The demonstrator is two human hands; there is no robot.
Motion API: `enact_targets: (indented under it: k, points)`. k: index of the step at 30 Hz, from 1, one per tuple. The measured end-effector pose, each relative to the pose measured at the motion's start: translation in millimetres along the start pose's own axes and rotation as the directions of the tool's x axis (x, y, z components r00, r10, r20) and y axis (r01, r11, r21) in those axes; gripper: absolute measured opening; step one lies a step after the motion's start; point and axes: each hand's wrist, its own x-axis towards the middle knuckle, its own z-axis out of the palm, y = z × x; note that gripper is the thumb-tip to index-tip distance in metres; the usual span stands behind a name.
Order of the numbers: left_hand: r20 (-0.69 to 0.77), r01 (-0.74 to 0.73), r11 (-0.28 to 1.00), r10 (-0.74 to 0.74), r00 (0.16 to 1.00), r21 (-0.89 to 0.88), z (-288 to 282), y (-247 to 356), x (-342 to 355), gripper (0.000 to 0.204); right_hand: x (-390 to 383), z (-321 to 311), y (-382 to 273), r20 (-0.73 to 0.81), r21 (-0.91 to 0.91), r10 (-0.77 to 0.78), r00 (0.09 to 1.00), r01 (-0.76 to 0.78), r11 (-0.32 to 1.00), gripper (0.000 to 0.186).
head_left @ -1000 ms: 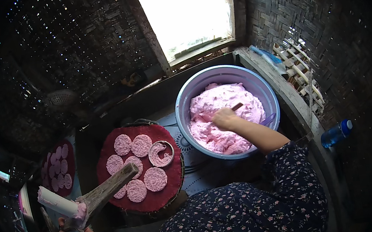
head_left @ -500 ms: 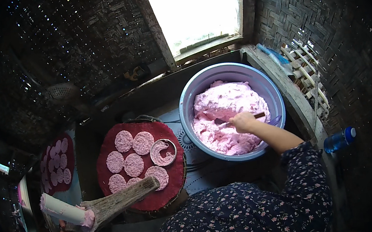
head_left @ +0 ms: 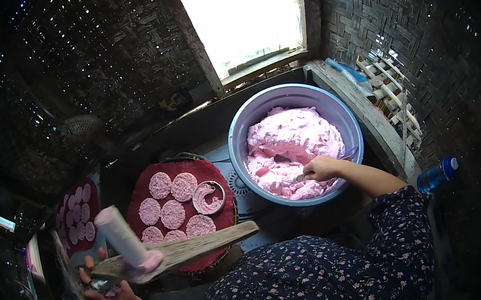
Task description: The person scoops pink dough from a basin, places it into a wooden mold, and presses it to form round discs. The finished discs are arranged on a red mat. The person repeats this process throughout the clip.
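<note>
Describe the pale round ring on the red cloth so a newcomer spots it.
Find the large round blue plastic tub holding pink mash. To its left lies a red cloth bearing flat pink discs. Nearest the tub sits the thin pale ring, enclosing a broken pink curl, unlike the solid, unringed discs.

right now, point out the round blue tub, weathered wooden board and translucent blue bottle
Round blue tub (head_left: 289,96): head view, inner far wall
Weathered wooden board (head_left: 198,246): head view, broad middle
Translucent blue bottle (head_left: 434,177): head view, body
</note>
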Motion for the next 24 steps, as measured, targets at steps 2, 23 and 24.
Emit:
enact_targets:
  k: [2,23,24]
  points:
    - [0.023,-0.068,0.991,0.066,0.998,0.116,12.7,-10.1,7.7,0.043,-16.1,-13.8,1.8,0.044,0.005,-0.026,0.999,0.026,1.0,0.031]
    - [0.507,-0.206,0.65,-0.316,0.802,0.731,156.5,-169.8,59.3,0.048,-114.6,-211.2,-130.8,-0.269,-0.274,-0.57,0.776,0.506,0.818,0.033]
    - [0.489,-0.181,0.636,-0.35,0.799,0.75,157.1,-168.7,59.3,0.047,-120.7,-218.7,-140.6,-0.314,-0.505,-0.672,0.671,0.481,0.717,0.035]
